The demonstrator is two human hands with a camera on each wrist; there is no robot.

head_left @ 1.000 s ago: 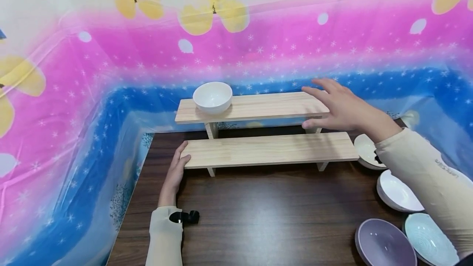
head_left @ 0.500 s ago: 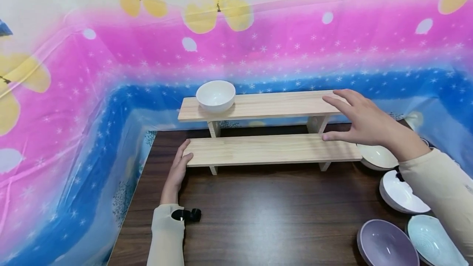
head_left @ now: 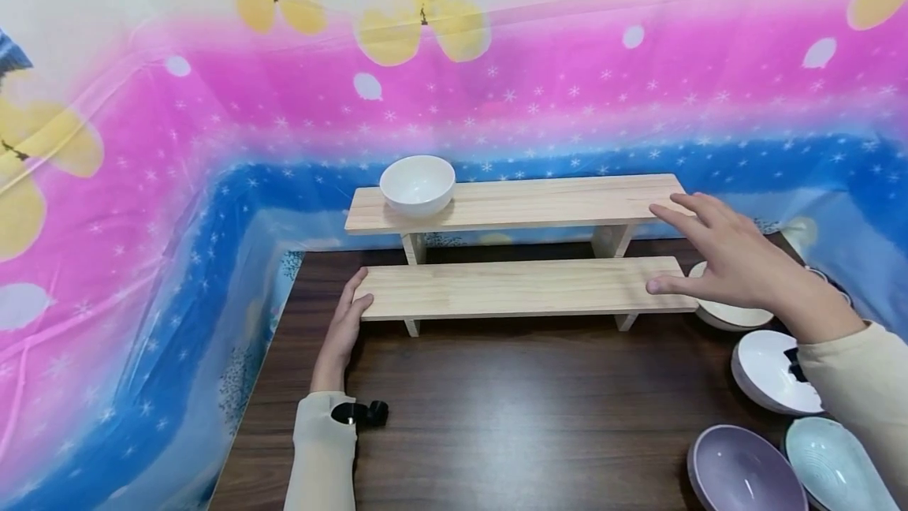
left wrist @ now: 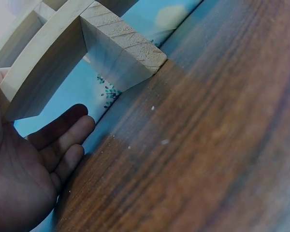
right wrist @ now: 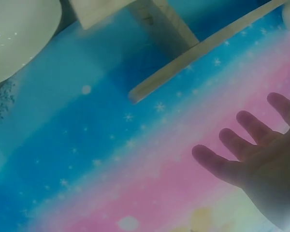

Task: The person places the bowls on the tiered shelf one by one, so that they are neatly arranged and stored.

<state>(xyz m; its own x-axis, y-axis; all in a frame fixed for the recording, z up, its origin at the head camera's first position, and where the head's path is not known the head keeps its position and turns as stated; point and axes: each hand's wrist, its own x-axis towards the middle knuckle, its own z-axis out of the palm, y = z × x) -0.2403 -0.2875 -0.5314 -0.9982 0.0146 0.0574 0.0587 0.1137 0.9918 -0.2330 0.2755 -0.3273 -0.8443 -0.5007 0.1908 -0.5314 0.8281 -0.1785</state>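
Observation:
A two-tier wooden shelf [head_left: 525,288] stands on the dark table, its upper board [head_left: 546,201] behind the lower one. On the upper board's left part sits a white bowl [head_left: 418,186]. My left hand [head_left: 343,327] holds the lower board's left end with thumb and forefinger; in the left wrist view the other fingers [left wrist: 70,137] hang loose below the board. My right hand [head_left: 738,262] hovers by the shelf's right end, its fingers spread. Nothing is in it, and the right wrist view shows its fingers [right wrist: 237,145] apart from the wood.
Along the table's right side are a cream bowl [head_left: 734,316], a white bowl [head_left: 762,369], a purple bowl [head_left: 745,468] and a pale blue dish [head_left: 826,452]. My right sleeve partly covers some. A patterned cloth [head_left: 553,93] hangs close behind the shelf.
My right hand has moved right and down, from over the upper board's right part to beside the shelf's right end. The left hand and the bowl on the shelf have kept their places.

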